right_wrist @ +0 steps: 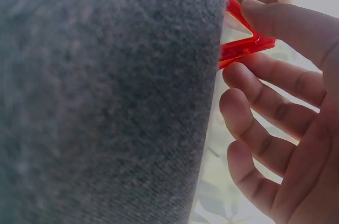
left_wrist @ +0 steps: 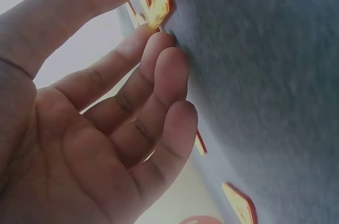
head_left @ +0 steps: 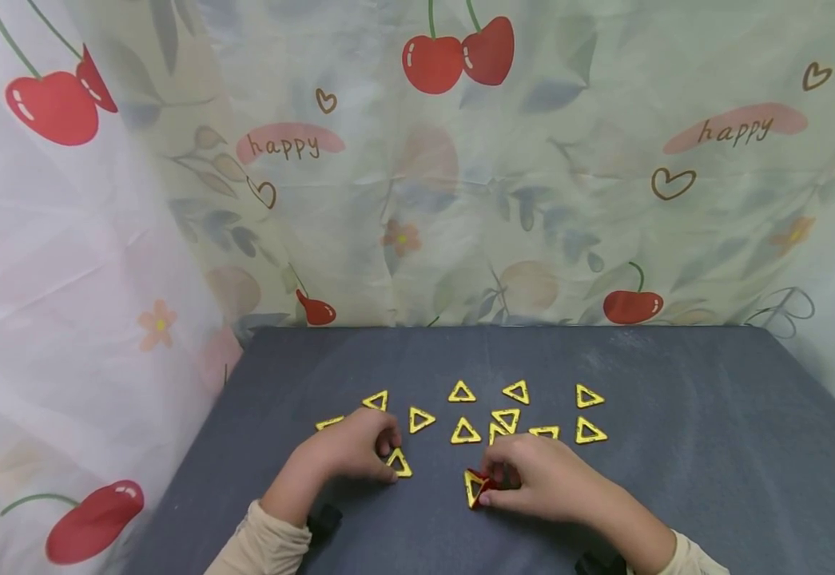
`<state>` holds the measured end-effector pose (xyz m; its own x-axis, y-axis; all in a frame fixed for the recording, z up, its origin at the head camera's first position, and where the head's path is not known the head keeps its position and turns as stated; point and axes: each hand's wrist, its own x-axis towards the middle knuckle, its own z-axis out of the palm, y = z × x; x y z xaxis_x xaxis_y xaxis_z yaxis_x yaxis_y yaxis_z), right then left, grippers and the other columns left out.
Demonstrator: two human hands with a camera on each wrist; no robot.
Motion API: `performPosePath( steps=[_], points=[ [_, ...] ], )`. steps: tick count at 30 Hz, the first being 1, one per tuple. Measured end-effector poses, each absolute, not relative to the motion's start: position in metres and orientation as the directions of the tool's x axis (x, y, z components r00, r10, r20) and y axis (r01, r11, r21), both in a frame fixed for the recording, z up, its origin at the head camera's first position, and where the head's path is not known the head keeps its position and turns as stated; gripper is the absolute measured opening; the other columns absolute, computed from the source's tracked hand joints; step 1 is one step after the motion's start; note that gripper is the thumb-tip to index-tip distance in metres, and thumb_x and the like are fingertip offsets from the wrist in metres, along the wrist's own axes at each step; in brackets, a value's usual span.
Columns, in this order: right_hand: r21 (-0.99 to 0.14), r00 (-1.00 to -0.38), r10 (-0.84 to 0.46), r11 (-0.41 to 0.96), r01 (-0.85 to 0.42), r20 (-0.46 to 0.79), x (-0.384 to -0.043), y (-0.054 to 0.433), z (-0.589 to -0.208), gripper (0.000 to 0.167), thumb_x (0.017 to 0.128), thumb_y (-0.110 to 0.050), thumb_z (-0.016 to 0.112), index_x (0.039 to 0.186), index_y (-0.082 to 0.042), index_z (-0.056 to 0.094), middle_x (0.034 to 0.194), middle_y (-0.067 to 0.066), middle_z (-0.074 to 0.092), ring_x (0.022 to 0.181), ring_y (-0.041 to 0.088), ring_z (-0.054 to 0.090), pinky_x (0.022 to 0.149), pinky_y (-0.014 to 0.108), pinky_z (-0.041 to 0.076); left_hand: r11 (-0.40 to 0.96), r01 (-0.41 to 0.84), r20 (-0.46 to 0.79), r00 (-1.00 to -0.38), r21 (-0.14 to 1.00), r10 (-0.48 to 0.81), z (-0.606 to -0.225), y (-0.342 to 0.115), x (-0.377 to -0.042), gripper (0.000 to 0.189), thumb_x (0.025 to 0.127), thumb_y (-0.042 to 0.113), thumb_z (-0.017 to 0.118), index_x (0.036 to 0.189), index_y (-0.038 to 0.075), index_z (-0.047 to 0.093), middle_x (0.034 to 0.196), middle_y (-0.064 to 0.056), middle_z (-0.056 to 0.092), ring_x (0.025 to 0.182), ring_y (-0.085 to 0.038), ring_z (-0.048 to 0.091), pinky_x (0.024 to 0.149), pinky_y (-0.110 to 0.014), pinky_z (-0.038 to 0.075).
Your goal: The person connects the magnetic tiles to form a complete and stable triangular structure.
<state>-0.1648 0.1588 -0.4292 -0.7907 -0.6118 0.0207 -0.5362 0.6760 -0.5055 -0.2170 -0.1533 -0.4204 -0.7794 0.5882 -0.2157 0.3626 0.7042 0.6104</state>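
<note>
Cherry-print curtain [head_left: 417, 160] fills the far side and wraps round the left. Grey felt table [head_left: 676, 479] is under everything.

Loose yellow triangle tiles [head_left: 465, 432] are scattered mid-table, mostly flat and apart, roughly a dozen; two right of centre overlap or touch.

My left hand [head_left: 348, 449] sits near-left. Its thumb and fingertips are on a yellow triangle [head_left: 399, 462] lying on the felt just right of the hand. The left wrist view shows my thumb and first fingers closing on a tile edge, fingers loosely curved, the rest relaxed. It looks like a light pinch, but that view is close and blurry, so I'm not sure.

My right hand [head_left: 539, 479] is near-centre. Thumb and index pinch a stood-up pair [head_left: 476, 488], a yellow face with red showing behind, with its edge on the felt. The other fingers curl beneath, spread a little.

Progress: early, I judge. Only that one small piece is joined or propped up. Every other tile is still single and flat, so nearly all remains.
</note>
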Motion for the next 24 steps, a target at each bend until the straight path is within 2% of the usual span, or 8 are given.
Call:
performPosePath(
  steps=[6,7,13,14,19,24],
  points=[
    [-0.493,-0.789,-0.615,0.688,-0.532,-0.006,-0.166,0.159,-0.429,0.013,0.090,-0.037,0.085,0.093,-0.032,0.074,0.079,-0.018,0.061,0.066,-0.002,0.052,0.062,0.024,0.044,0.672,0.391,-0.223,-0.738,0.629,0.638,-0.423,-0.143,-0.215,0.029,0.078,0.007,0.091,0.098,0.007,0.070,0.085,-0.005,0.064,0.073,-0.012,0.056,0.070,-0.031,0.048],
    [-0.492,-0.788,-0.615,0.689,-0.532,-0.009,-0.166,0.159,-0.430,0.013,0.090,-0.036,0.085,0.094,-0.032,0.074,0.079,-0.018,0.061,0.067,-0.002,0.052,0.062,0.024,0.044,0.658,0.435,-0.201,-0.721,0.614,0.663,-0.434,-0.144,-0.219,0.029,0.080,0.009,0.091,0.100,0.008,0.070,0.086,-0.003,0.064,0.074,-0.012,0.056,0.071,-0.031,0.048],
    [-0.486,-0.785,-0.619,0.689,-0.538,-0.008,-0.167,0.160,-0.431,0.013,0.090,-0.034,0.085,0.094,-0.030,0.074,0.079,-0.018,0.060,0.068,-0.002,0.052,0.063,0.024,0.044,0.617,0.524,-0.156,-0.675,0.588,0.722,-0.444,-0.137,-0.220,0.030,0.080,0.009,0.089,0.103,0.012,0.069,0.087,0.003,0.063,0.077,-0.009,0.058,0.072,-0.030,0.051],
    [-0.486,-0.786,-0.619,0.689,-0.538,-0.007,-0.167,0.160,-0.431,0.013,0.090,-0.035,0.085,0.094,-0.031,0.074,0.079,-0.018,0.060,0.068,-0.002,0.052,0.062,0.024,0.044,0.622,0.505,-0.168,-0.680,0.599,0.714,-0.433,-0.134,-0.214,0.029,0.079,0.007,0.088,0.101,0.012,0.070,0.086,0.003,0.064,0.076,-0.008,0.059,0.071,-0.030,0.052],
    [-0.479,-0.782,-0.623,0.681,-0.555,0.019,-0.166,0.160,-0.432,0.013,0.091,-0.036,0.085,0.092,-0.032,0.072,0.078,-0.018,0.059,0.066,-0.003,0.051,0.062,0.023,0.044,0.620,0.549,-0.155,-0.666,0.560,0.730,-0.437,-0.127,-0.212,0.025,0.083,0.010,0.087,0.105,0.012,0.075,0.087,0.008,0.066,0.076,-0.003,0.059,0.070,-0.026,0.052],
    [-0.484,-0.763,-0.644,0.651,-0.585,0.055,-0.165,0.159,-0.432,0.013,0.092,-0.039,0.084,0.091,-0.032,0.073,0.078,-0.019,0.059,0.065,-0.004,0.050,0.062,0.022,0.044,0.632,0.547,-0.154,-0.677,0.550,0.719,-0.426,-0.117,-0.201,0.023,0.081,0.005,0.086,0.102,0.010,0.077,0.084,0.005,0.068,0.073,-0.004,0.059,0.070,-0.023,0.050]
  ],
)
